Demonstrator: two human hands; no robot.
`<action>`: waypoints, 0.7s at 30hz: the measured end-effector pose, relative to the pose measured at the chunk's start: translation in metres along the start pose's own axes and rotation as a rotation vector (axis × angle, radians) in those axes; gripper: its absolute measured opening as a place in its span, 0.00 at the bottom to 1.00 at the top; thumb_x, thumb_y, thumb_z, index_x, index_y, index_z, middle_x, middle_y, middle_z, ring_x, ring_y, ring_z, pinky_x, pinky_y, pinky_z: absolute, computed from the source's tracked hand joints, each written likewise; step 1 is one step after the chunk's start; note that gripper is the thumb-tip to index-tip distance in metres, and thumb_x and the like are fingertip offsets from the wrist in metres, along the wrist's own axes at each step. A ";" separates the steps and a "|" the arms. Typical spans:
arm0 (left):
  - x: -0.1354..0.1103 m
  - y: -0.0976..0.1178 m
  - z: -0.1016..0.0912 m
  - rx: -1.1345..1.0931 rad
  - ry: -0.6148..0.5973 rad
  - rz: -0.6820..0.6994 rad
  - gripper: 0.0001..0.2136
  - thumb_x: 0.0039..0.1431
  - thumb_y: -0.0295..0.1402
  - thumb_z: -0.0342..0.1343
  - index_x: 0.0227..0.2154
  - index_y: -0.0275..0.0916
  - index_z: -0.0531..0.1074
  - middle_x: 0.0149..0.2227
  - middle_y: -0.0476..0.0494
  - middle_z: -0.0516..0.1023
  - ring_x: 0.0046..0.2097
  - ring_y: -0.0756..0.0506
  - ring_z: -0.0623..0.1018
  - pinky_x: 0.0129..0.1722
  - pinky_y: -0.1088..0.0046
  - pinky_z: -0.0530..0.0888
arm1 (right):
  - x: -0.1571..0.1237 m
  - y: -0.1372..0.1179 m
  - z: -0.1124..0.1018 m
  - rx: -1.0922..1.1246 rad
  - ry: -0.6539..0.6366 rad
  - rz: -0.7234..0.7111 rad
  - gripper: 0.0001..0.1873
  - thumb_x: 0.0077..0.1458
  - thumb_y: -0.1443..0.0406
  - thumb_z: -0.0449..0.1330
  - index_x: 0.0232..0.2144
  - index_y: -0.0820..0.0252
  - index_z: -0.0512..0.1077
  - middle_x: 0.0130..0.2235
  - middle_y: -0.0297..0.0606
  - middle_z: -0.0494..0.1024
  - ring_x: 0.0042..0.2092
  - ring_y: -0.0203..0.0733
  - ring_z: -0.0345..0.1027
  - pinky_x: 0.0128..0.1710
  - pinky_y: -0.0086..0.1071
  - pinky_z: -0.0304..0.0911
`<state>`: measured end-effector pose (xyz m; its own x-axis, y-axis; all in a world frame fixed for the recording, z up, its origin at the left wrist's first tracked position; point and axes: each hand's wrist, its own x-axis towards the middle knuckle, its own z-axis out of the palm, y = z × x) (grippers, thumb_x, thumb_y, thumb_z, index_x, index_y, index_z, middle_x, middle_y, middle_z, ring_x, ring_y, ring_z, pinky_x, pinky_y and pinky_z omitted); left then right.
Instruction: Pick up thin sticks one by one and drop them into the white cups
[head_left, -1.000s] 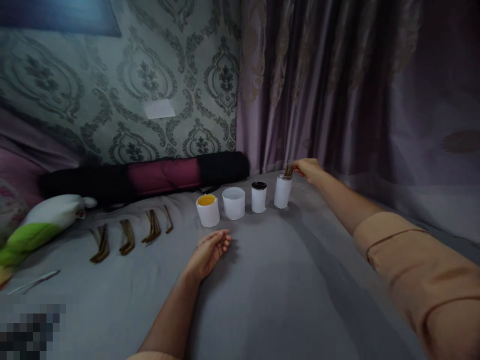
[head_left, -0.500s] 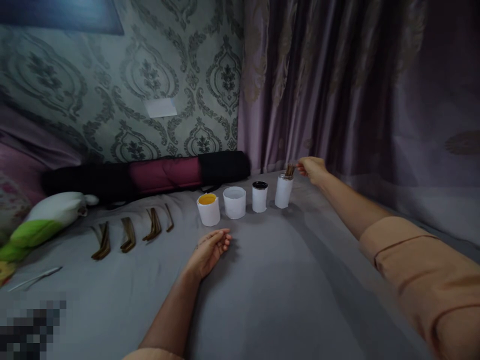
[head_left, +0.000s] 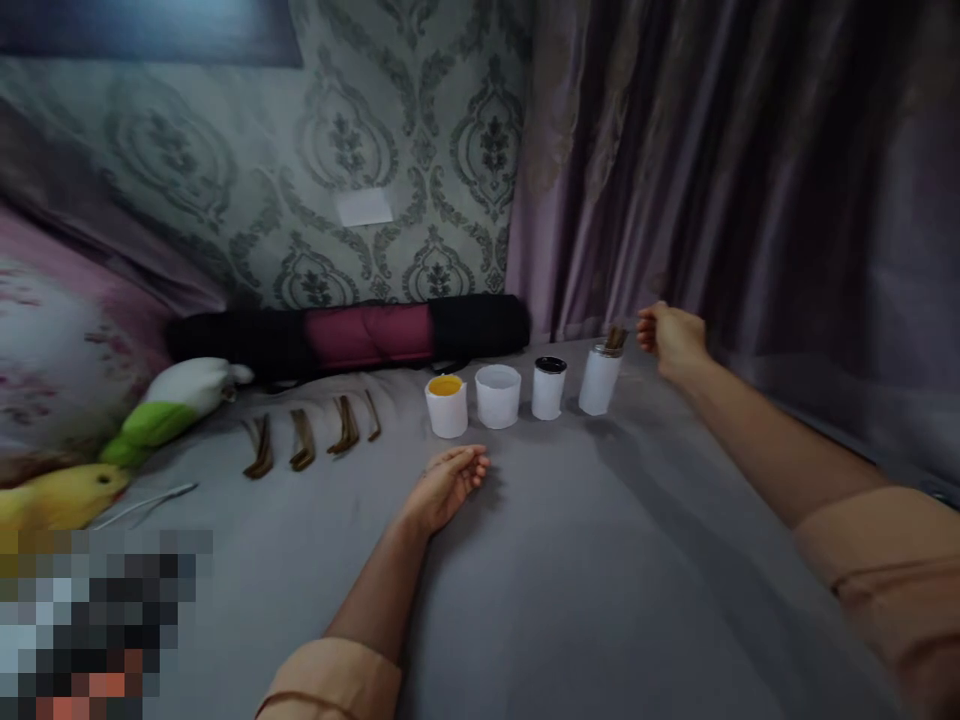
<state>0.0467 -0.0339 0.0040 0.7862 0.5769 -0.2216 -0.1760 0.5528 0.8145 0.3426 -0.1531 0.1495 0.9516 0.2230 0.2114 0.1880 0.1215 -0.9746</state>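
My left hand (head_left: 448,490) rests on the grey sheet in front of the white containers, its fingers loosely curled with nothing in them. To the right, my right hand (head_left: 679,342) hangs raised with its fingers curled together; whether anything is in them I cannot make out. Just left of it stands a white-wrapped can (head_left: 598,385), with thin brown sticks (head_left: 616,340) poking out of its top. Beside that can are a white container with a dark top (head_left: 547,393), a wide white tub (head_left: 498,402), and a white container with yellow inside (head_left: 447,412).
Several bent brown bundles (head_left: 301,440) lie in a row at the left. A long black and maroon bag (head_left: 367,335) lies along the wall. Plush toys (head_left: 176,400) and a thin pale object (head_left: 150,502) are farther left. A purple curtain (head_left: 675,180) hangs behind at the right.
My view has turned to the left, so the things shift right in the picture. My right hand has drawn away to the right from the sticks in the can. My left hand stays resting.
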 end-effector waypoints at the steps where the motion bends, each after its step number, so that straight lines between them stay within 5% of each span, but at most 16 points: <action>1: 0.000 0.000 0.000 -0.007 -0.005 0.001 0.05 0.54 0.25 0.51 0.32 0.29 0.70 0.28 0.41 0.73 0.26 0.54 0.71 0.26 0.80 0.67 | -0.002 0.000 0.000 0.019 -0.004 -0.003 0.14 0.56 0.65 0.46 0.23 0.63 0.65 0.18 0.30 0.65 0.16 0.26 0.55 0.15 0.23 0.50; 21: 0.007 -0.001 -0.007 0.002 -0.058 0.043 0.04 0.51 0.26 0.54 0.30 0.29 0.69 0.26 0.42 0.72 0.25 0.54 0.70 0.25 0.79 0.65 | -0.075 0.019 0.015 0.346 -0.207 0.158 0.14 0.51 0.66 0.49 0.15 0.60 0.59 0.15 0.31 0.60 0.15 0.28 0.51 0.14 0.24 0.45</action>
<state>0.0478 -0.0265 -0.0022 0.8112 0.5638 -0.1549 -0.2089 0.5269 0.8239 0.2714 -0.1530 0.1161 0.8866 0.4500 0.1066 -0.0818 0.3796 -0.9215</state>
